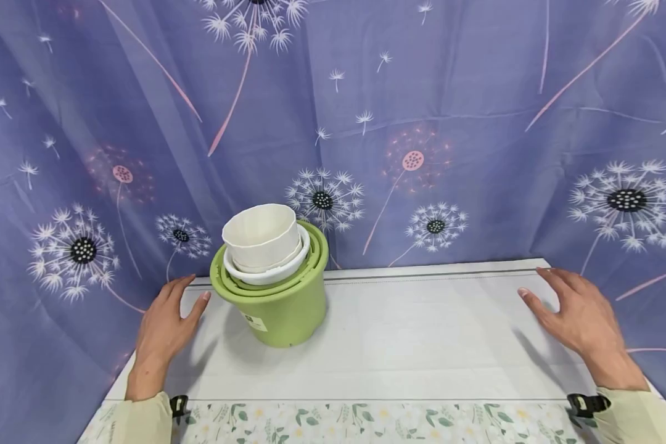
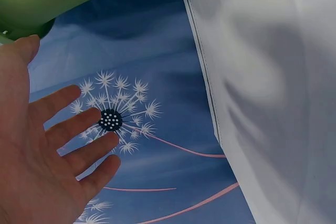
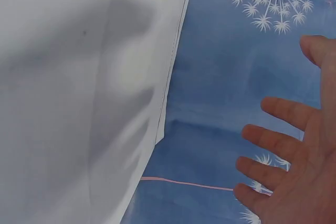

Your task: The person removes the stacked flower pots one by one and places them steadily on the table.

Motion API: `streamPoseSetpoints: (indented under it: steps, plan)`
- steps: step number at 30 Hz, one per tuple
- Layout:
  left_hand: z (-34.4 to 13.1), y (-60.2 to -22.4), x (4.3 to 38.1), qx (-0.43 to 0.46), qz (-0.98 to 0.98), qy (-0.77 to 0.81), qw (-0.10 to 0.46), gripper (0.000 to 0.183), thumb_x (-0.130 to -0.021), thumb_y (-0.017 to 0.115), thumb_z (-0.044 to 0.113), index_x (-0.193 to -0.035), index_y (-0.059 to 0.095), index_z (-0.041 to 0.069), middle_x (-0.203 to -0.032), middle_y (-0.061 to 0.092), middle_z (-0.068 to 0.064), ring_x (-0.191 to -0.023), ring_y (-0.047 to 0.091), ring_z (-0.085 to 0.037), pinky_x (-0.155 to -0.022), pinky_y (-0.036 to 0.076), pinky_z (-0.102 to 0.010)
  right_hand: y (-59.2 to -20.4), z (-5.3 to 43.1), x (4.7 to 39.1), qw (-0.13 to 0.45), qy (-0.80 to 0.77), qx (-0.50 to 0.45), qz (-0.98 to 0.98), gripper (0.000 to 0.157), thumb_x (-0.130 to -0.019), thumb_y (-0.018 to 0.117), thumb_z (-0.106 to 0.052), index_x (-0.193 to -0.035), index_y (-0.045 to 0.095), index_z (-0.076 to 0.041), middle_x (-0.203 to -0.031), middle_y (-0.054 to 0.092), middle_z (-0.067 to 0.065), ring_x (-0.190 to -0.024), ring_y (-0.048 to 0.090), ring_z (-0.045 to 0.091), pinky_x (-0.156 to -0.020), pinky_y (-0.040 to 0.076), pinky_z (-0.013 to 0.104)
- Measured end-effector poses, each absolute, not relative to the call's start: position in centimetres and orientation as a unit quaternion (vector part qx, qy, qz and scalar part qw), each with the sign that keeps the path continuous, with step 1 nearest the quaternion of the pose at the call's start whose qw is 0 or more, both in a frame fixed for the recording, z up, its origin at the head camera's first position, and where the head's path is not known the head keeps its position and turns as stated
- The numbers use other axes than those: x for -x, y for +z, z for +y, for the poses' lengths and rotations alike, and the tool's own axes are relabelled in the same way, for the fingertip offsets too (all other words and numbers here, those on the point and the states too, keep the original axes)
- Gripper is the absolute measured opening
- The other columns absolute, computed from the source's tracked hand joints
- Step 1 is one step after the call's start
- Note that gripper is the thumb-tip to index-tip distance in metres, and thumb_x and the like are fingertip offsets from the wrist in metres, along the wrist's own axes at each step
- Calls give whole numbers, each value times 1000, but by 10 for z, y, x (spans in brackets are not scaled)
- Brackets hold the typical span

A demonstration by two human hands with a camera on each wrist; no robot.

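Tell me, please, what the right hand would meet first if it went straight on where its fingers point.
Most likely the purple curtain behind the table. In the head view, nothing stands between it and the right hand, though the depth is hard to judge.

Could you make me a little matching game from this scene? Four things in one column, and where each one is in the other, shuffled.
Things:
1. Large outer green round pot
2. White round pot with a thick rim
3. Cream many-sided pot
4. Bare right hand

Places:
A. Topmost and innermost in the stack
B. Well apart from the stack, holding nothing
C. Standing on the white cloth surface, with the other pots nested in it
D. Inside the stack, its rim showing around the topmost pot

Right pairs: 1-C, 2-D, 3-A, 4-B.
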State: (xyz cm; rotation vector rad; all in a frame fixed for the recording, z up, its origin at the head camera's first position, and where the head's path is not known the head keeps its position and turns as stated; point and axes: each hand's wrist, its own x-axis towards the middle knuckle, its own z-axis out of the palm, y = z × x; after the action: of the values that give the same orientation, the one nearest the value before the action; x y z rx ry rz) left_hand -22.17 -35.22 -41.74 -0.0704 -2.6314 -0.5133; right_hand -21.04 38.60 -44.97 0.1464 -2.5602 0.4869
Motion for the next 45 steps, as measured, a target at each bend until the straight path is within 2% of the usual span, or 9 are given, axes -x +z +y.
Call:
streamPoseSetpoints:
  steps: [6,26,38,45]
  plan:
    - [-348,-412,224,34,-949,-207,236,65,-109,58,48,-159,48,9,-158,45,-28,-138,46,-56,-102,39,-77,-445,382,207,261,176,-53,-948,65,-101,70,-44,-146,58,2,-139,54,37,-121,49,63,-95,38,74]
    - [-335,-403,216,57,-927,-265,261,59,-110,60,41,-160,48,13,-159,46,-23,-143,44,-53,-108,37,-74,-428,363,205,289,163,-78,-940,67,-100,73,-40,-150,56,1,-141,56,34,-124,50,59,-99,39,72]
    - [-326,-398,217,85,-912,-281,288,57,-109,63,35,-160,49,16,-156,50,-20,-136,51,-48,-104,41,-70,-414,358,206,289,177,-93,-936,68,-100,73,-38,-155,52,-3,-142,55,36,-125,49,61,-99,38,74]
    - [-324,-395,214,109,-907,-290,286,54,-108,65,33,-160,50,21,-159,48,-19,-143,45,-49,-107,38,-74,-414,346,202,295,190,-104,-931,67,-98,76,-37,-153,55,-4,-145,54,34,-128,48,60,-101,37,74]
